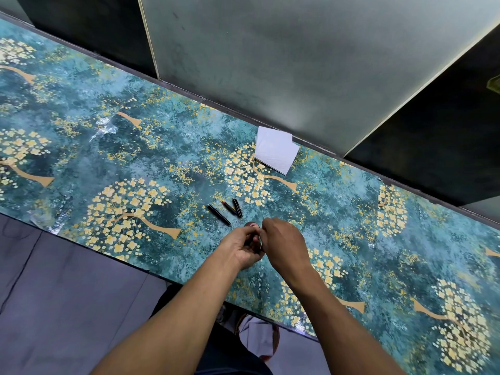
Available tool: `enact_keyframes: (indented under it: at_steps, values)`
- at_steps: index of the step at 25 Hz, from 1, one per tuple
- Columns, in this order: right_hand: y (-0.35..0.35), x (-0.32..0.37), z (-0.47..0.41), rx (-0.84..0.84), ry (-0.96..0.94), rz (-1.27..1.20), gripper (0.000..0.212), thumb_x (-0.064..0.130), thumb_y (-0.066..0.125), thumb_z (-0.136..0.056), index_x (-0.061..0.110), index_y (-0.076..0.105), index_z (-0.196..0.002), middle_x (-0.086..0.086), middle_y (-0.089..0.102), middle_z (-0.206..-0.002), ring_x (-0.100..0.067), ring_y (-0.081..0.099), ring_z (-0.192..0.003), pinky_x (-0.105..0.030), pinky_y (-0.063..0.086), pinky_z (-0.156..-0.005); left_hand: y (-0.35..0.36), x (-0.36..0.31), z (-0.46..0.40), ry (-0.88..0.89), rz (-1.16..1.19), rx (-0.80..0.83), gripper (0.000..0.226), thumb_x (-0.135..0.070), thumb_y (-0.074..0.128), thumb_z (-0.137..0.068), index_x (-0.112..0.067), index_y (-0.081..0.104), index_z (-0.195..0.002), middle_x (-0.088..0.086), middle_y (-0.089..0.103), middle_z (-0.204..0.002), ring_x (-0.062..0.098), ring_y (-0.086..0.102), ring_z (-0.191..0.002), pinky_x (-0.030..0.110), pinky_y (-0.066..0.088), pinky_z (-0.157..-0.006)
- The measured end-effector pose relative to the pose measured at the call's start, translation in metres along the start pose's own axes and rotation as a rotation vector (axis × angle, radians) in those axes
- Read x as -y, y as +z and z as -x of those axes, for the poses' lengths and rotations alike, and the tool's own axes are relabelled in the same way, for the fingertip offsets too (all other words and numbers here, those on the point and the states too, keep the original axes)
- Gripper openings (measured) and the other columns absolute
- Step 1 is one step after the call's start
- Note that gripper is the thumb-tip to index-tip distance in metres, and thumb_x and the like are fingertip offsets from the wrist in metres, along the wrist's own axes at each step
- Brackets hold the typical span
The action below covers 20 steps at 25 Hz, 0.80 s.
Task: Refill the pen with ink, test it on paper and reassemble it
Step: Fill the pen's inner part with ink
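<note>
Hard to make out: a small dark round thing (250,225) peeking out just past the fingers, maybe the top of an ink bottle, mostly hidden by both hands. Cannot tell what it really is.

Left hand (241,247) curled, fingers bent round something tucked inside, thumb on top. Right hand (284,242) seen from the back, fingers bent down and meeting the left hand's fingers. Both hands pressed together over the near part of the table (81,147). Cannot tell what the right hand's fingertips pinch, all hidden under the knuckles.

Three black pen pieces lying flat on the table just past the hands, not touched. Long black barrel (219,214) on the left, slanted. Thin piece with a red tip (228,207) in the middle. Short black cap (237,207) on the right, touching or nearly touching the thin piece at the near end.

White folded paper (275,149) farther back, near the table's far edge, well apart from the hands.
</note>
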State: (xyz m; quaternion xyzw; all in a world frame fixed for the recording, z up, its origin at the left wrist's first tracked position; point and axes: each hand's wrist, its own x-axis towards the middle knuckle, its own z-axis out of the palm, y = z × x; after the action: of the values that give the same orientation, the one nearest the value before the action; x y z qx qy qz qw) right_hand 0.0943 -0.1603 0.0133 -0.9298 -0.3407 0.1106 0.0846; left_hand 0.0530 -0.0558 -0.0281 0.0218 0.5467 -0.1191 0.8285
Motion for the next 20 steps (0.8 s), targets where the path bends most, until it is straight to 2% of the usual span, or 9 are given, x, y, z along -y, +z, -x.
enact_keyframes:
  at_steps: [5,13,17,20]
  values:
    - [0.0012,-0.0012,0.0007,0.012,-0.028,-0.019,0.003,0.017,0.059,-0.095,0.015,0.058,-0.097,-0.007,0.062,-0.087,-0.031,0.059,-0.075,-0.033,0.031,-0.060,-0.0011,-0.0007,-0.0010,0.010,-0.098,-0.023,0.012,-0.008,0.065,-0.091,-0.001,0.062,-0.082,0.007,0.054,-0.068,0.011,0.047,-0.053,0.026,0.053,-0.044]
    - [0.0021,-0.0012,-0.0018,-0.020,-0.035,0.015,0.022,0.028,0.049,-0.103,0.012,0.059,-0.091,-0.009,0.061,-0.084,-0.033,0.058,-0.074,-0.034,0.028,-0.059,-0.0002,0.0001,0.0063,0.012,-0.080,-0.021,0.011,-0.006,0.066,-0.089,-0.001,0.060,-0.081,0.006,0.053,-0.070,0.011,0.047,-0.055,0.025,0.052,-0.041]
    - [0.0004,-0.0007,-0.0001,0.009,-0.036,-0.049,0.011,0.025,0.057,-0.097,0.015,0.058,-0.097,-0.007,0.061,-0.089,-0.031,0.058,-0.079,-0.034,0.034,-0.061,0.0001,-0.0006,0.0053,0.007,-0.059,-0.015,0.014,-0.006,0.065,-0.091,0.001,0.060,-0.080,0.007,0.053,-0.068,0.010,0.047,-0.056,0.025,0.053,-0.043]
    - [-0.0006,0.0002,-0.0015,0.022,-0.030,-0.017,0.009,0.021,0.057,-0.097,0.013,0.057,-0.093,-0.009,0.063,-0.089,-0.032,0.059,-0.077,-0.034,0.033,-0.060,-0.0001,-0.0001,0.0049,0.000,-0.071,-0.019,0.011,-0.005,0.065,-0.090,0.002,0.060,-0.083,0.008,0.052,-0.069,0.011,0.048,-0.056,0.026,0.052,-0.042]
